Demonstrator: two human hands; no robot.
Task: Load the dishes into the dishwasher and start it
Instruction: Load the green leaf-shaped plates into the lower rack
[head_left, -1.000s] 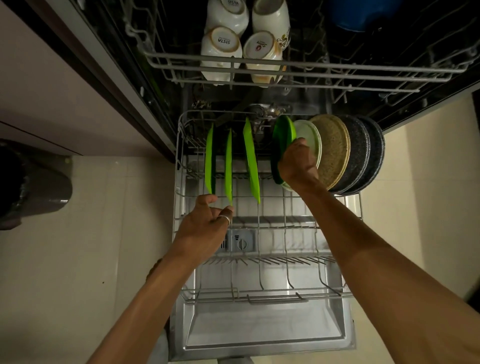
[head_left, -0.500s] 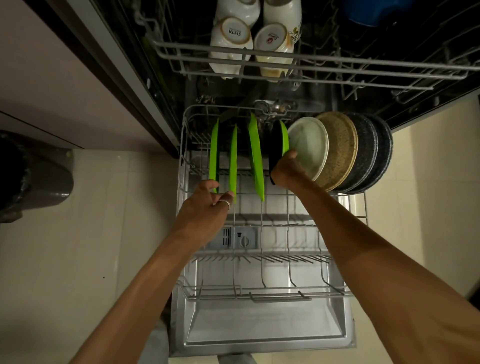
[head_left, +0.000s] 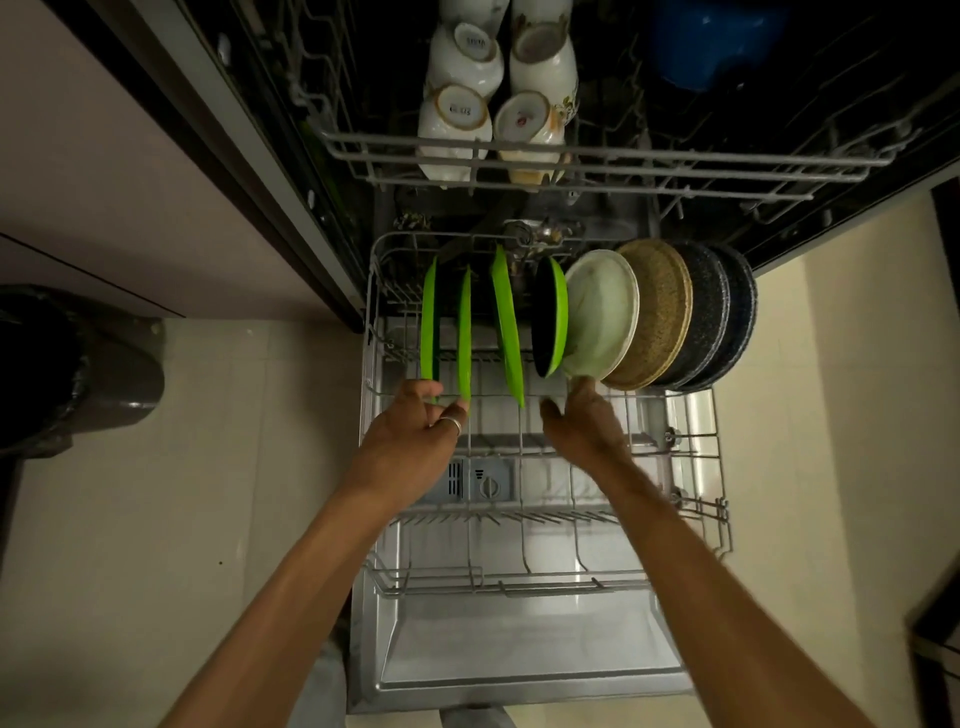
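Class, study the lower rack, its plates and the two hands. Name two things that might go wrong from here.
1. The white plate, tan plate and dark plates lean overlapped, so they may knock together, or water may not reach between them.
2. The third green plate tilts off its neighbours' line; the left hand or right hand, both close by, might nudge it over.

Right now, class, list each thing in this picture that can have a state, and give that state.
dishwasher door, open, lying flat.
lower rack, pulled out over the door.
cups, upside down in the upper rack.
green plates, on edge in the lower rack.
white plate, on edge beside them.
speckled plates, on edge behind it.
left hand, fingers curled at the green plates; grip unclear.
right hand, open, empty, below the white plate.
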